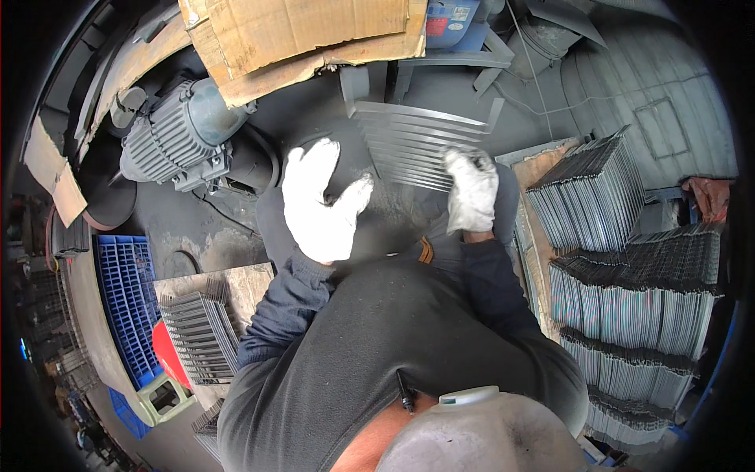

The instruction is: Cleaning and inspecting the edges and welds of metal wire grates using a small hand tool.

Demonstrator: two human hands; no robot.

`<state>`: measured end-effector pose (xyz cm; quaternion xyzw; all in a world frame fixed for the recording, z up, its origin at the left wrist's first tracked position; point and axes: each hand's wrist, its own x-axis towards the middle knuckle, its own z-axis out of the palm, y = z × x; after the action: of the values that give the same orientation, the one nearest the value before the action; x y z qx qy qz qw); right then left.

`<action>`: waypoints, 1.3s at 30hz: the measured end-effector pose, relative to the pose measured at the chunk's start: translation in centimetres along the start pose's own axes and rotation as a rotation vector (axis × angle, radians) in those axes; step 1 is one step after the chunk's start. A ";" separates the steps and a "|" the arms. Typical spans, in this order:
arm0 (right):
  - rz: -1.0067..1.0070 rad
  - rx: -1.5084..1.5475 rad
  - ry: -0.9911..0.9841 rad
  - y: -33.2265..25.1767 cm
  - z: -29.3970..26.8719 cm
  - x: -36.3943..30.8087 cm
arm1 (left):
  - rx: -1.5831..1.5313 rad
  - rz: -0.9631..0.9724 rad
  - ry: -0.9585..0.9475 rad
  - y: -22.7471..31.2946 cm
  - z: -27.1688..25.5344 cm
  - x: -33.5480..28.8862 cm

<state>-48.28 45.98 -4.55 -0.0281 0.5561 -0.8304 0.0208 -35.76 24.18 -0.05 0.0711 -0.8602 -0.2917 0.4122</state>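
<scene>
Slats (417,141) of thin grey metal, joined in one piece, fan across the upper centre of the frame, their right end at my white-gloved right hand (473,193). With only that side in hand, I judge the piece could swing or tip: a slack hold would let the far left end drop, and smooth metal might slide under cloth. Thin edges could snag if it slipped, and too wide a turn to the right could knock the stacks (594,208) at the right of the frame; too wide a turn left might bring it toward the motor (177,126) at upper left. My right hand is drawn in, fingers curled at the right edge of the slats; how hard they press, I cannot tell. My left hand (318,200), also gloved and left of centre, is spread wide, thumb well away from the fingers, holding nothing, apart from the slats' left end. Cardboard (307,35) juts in at the top of the frame.
</scene>
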 end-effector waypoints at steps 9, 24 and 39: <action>0.225 0.705 -0.139 2.6 0.3 0.3 | -1.371 -1.065 -0.245 -1.2 5.3 -4.5; -0.530 -0.309 -0.200 6.4 -2.5 3.5 | -0.790 -0.467 -0.526 -3.4 0.8 -3.8; 0.239 0.043 -0.393 1.3 -3.9 1.7 | -0.452 -0.104 -0.524 -5.8 -0.2 -4.5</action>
<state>-50.25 48.92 -7.21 -0.1230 0.5230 -0.8121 0.2275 -33.40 20.95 -6.21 -0.0556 -0.8458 -0.5035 0.1672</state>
